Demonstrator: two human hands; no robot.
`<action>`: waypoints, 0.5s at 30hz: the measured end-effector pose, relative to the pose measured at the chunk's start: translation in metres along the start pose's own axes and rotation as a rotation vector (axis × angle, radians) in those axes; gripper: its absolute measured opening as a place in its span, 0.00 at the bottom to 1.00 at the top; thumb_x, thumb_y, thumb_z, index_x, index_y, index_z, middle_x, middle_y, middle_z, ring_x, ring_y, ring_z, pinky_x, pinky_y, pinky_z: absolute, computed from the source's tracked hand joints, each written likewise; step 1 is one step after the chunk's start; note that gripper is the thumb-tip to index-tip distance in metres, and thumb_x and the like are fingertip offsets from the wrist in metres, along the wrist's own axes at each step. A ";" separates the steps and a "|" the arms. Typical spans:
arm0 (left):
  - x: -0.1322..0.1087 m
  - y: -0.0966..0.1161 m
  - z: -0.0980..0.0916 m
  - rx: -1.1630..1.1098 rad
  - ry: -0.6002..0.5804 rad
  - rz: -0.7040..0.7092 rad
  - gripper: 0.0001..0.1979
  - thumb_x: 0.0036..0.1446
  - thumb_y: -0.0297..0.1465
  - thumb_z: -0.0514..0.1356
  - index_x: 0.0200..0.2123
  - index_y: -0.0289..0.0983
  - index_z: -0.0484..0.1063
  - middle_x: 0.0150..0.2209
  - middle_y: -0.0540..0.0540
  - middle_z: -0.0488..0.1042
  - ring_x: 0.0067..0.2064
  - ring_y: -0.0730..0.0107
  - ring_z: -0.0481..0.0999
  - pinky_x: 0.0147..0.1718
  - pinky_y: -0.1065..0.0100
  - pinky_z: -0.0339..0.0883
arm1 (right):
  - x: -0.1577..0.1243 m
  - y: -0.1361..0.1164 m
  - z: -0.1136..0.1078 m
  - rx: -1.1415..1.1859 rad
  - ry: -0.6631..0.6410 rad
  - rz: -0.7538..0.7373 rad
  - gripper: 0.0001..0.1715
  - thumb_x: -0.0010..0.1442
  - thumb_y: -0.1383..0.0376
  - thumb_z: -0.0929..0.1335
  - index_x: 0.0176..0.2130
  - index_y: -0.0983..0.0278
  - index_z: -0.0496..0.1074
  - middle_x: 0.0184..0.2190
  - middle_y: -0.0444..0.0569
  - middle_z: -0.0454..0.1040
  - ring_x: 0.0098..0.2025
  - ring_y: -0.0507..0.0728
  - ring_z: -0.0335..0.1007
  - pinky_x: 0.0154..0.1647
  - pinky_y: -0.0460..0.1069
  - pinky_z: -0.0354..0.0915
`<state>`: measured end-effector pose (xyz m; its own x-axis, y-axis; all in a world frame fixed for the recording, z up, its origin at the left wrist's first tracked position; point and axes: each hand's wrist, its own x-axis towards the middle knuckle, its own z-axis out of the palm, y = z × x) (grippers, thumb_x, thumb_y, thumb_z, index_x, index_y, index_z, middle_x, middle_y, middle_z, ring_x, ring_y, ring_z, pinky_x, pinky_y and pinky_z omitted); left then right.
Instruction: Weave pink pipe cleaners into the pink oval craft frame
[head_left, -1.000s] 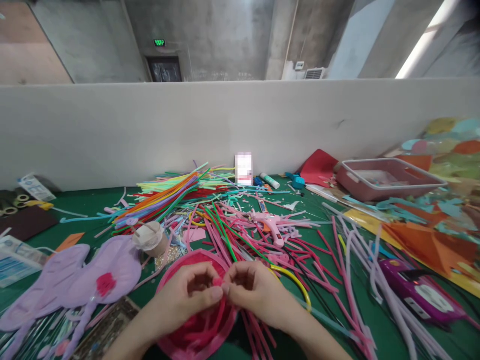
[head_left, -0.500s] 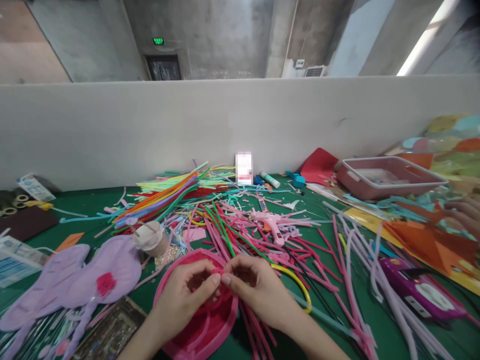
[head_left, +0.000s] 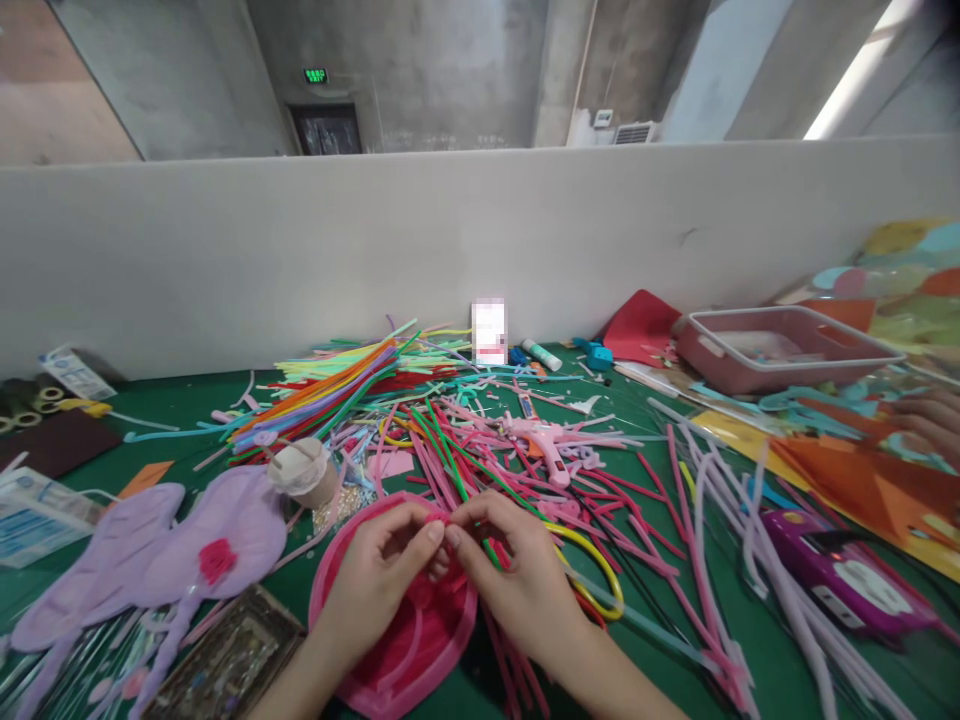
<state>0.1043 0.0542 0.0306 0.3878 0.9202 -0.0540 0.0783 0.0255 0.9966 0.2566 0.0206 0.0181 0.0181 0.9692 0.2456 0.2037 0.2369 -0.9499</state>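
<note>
Above a pink-rimmed heart-like piece [head_left: 450, 685] with a deep pink inside, my left hand [head_left: 379, 570] and my right hand [head_left: 517, 575] meet at the fingertips. Both hands are closed in a pinch on a small piece of deep pink pipe cleaner [head_left: 441, 520], mostly hidden by the fingers. Pink pipe cleaners [head_left: 517, 670] run under my right wrist. To the left lies a lavender wing-shaped piece [head_left: 247, 525] with a deep pink coil [head_left: 217, 562] on it. A paper-wrapped cup [head_left: 304, 470] stands just beyond my left hand.
A pink glue gun [head_left: 551, 455] lies among loose stems. Behind it is a bundle of coloured pipe cleaners [head_left: 330, 395]. At right are a purple device [head_left: 840, 580], a pink basket [head_left: 787, 378] and another person's hand [head_left: 930, 420]. A worn tray [head_left: 225, 660] sits near my left forearm.
My hands stay pinched together at the fingertips, with a slight shift of the fingers. The view has moved slightly.
</note>
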 end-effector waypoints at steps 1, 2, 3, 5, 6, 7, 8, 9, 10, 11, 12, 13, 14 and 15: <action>0.000 0.000 -0.001 -0.012 -0.004 -0.008 0.13 0.55 0.41 0.62 0.28 0.37 0.73 0.25 0.51 0.72 0.28 0.71 0.72 0.29 0.73 0.67 | 0.001 0.001 -0.001 0.042 0.007 0.044 0.07 0.62 0.64 0.66 0.33 0.64 0.71 0.30 0.48 0.74 0.32 0.54 0.71 0.34 0.48 0.66; 0.000 0.000 -0.002 -0.020 0.001 -0.011 0.13 0.55 0.41 0.62 0.30 0.37 0.73 0.26 0.51 0.73 0.28 0.70 0.73 0.30 0.73 0.68 | 0.002 0.002 -0.002 0.087 0.008 0.082 0.07 0.61 0.63 0.66 0.34 0.64 0.71 0.30 0.47 0.74 0.32 0.54 0.71 0.34 0.48 0.66; 0.000 0.000 -0.003 -0.020 0.011 -0.008 0.12 0.54 0.41 0.63 0.32 0.37 0.73 0.28 0.51 0.74 0.29 0.70 0.73 0.31 0.72 0.68 | 0.003 0.002 -0.003 0.124 0.002 0.108 0.08 0.61 0.62 0.66 0.34 0.64 0.71 0.29 0.47 0.74 0.31 0.54 0.71 0.34 0.48 0.67; -0.001 0.000 -0.005 -0.004 0.017 0.002 0.12 0.55 0.41 0.63 0.34 0.37 0.73 0.29 0.51 0.74 0.30 0.70 0.74 0.32 0.72 0.68 | 0.004 0.003 -0.005 0.162 -0.022 0.118 0.08 0.61 0.62 0.67 0.34 0.65 0.71 0.29 0.46 0.74 0.31 0.54 0.71 0.33 0.47 0.67; -0.001 0.000 -0.006 0.004 0.012 0.007 0.12 0.55 0.40 0.62 0.34 0.37 0.73 0.29 0.51 0.74 0.31 0.70 0.74 0.32 0.72 0.68 | 0.005 0.003 -0.006 0.160 -0.037 0.105 0.08 0.61 0.62 0.67 0.34 0.65 0.71 0.30 0.47 0.74 0.32 0.54 0.71 0.33 0.47 0.67; -0.001 0.001 -0.007 0.007 0.003 0.012 0.12 0.56 0.40 0.62 0.33 0.37 0.73 0.29 0.51 0.74 0.30 0.71 0.74 0.32 0.72 0.68 | 0.005 0.002 -0.006 0.147 -0.051 0.083 0.07 0.60 0.62 0.67 0.35 0.65 0.72 0.30 0.47 0.74 0.32 0.54 0.71 0.34 0.47 0.67; -0.002 0.001 -0.007 0.004 -0.008 0.014 0.11 0.57 0.40 0.62 0.33 0.37 0.73 0.29 0.51 0.74 0.30 0.71 0.73 0.32 0.72 0.68 | 0.004 0.002 -0.007 0.128 -0.054 0.058 0.07 0.60 0.63 0.68 0.36 0.64 0.72 0.32 0.47 0.75 0.33 0.54 0.71 0.35 0.47 0.67; -0.002 0.001 -0.007 -0.002 -0.021 0.016 0.11 0.57 0.40 0.61 0.32 0.37 0.73 0.28 0.51 0.73 0.30 0.71 0.73 0.32 0.72 0.68 | 0.004 0.002 -0.008 0.109 -0.049 0.035 0.07 0.60 0.63 0.68 0.37 0.64 0.73 0.33 0.47 0.75 0.34 0.54 0.71 0.36 0.47 0.67; -0.002 0.001 -0.007 -0.006 -0.034 0.018 0.11 0.57 0.39 0.61 0.32 0.37 0.73 0.27 0.52 0.73 0.30 0.71 0.73 0.31 0.72 0.68 | 0.004 0.002 -0.008 0.096 -0.048 0.019 0.07 0.60 0.63 0.69 0.38 0.64 0.73 0.34 0.48 0.75 0.35 0.54 0.72 0.37 0.48 0.67; -0.002 0.001 -0.007 -0.003 -0.048 0.021 0.11 0.57 0.39 0.61 0.31 0.37 0.73 0.26 0.52 0.72 0.29 0.72 0.73 0.31 0.73 0.68 | 0.005 0.001 -0.009 0.088 -0.051 0.011 0.07 0.60 0.63 0.69 0.38 0.64 0.74 0.34 0.48 0.75 0.36 0.54 0.72 0.37 0.48 0.67; -0.002 0.001 -0.007 0.006 -0.061 0.022 0.11 0.57 0.39 0.61 0.30 0.37 0.72 0.25 0.53 0.71 0.29 0.72 0.72 0.30 0.73 0.68 | 0.005 0.001 -0.010 0.085 -0.057 0.010 0.07 0.60 0.63 0.69 0.38 0.64 0.74 0.34 0.48 0.75 0.36 0.54 0.72 0.37 0.47 0.67; -0.001 0.001 -0.006 0.018 -0.074 0.024 0.11 0.57 0.39 0.61 0.30 0.37 0.72 0.24 0.53 0.71 0.28 0.72 0.72 0.30 0.73 0.68 | 0.005 0.001 -0.011 0.083 -0.068 0.014 0.07 0.60 0.63 0.69 0.37 0.64 0.75 0.33 0.47 0.75 0.35 0.54 0.71 0.37 0.47 0.66; -0.001 0.001 -0.006 0.032 -0.082 0.027 0.11 0.57 0.38 0.61 0.30 0.37 0.72 0.24 0.53 0.71 0.28 0.72 0.72 0.30 0.73 0.68 | 0.006 0.001 -0.011 0.080 -0.083 0.019 0.07 0.61 0.63 0.68 0.36 0.64 0.75 0.32 0.47 0.75 0.34 0.53 0.71 0.36 0.47 0.66; -0.001 0.000 -0.006 0.045 -0.085 0.034 0.10 0.57 0.38 0.61 0.30 0.37 0.72 0.24 0.52 0.72 0.28 0.71 0.73 0.30 0.72 0.68 | 0.006 0.002 -0.012 0.078 -0.098 0.025 0.07 0.61 0.63 0.68 0.36 0.64 0.74 0.32 0.47 0.74 0.33 0.53 0.70 0.35 0.46 0.65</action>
<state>0.0987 0.0552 0.0315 0.4677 0.8835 -0.0268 0.1037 -0.0247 0.9943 0.2688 0.0256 0.0203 -0.0740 0.9759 0.2053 0.1278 0.2135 -0.9686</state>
